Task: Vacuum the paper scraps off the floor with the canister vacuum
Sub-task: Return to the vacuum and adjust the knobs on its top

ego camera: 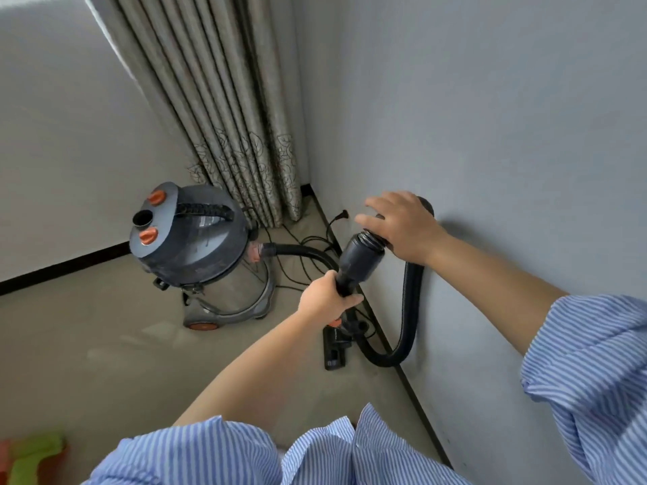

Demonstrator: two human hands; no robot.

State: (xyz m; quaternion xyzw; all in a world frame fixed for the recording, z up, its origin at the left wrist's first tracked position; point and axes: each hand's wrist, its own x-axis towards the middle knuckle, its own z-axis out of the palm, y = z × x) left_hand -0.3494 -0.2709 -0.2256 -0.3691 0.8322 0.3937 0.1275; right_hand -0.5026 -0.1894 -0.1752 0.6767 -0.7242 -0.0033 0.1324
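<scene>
Gripping wand (pixel 353 271): left hand (pixel 324 297) | right hand (pixel 402 227) clasps hose (pixel 413 309) end

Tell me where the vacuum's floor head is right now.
The floor head lies on the floor by the right wall's baseboard, below the left hand, right of the canister.

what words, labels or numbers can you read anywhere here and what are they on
None can be read.
Canister vacuum: a pale label patch on the grey motor head beside the carry handle, too blurred to read.
Floor nozzle: faint marks on its black top, too small to tell whether they are text.
Curtain: only a leaf outline pattern, no writing.
Hose cuff gripped by the left hand, with the right hand on the hose: no print visible.
</scene>
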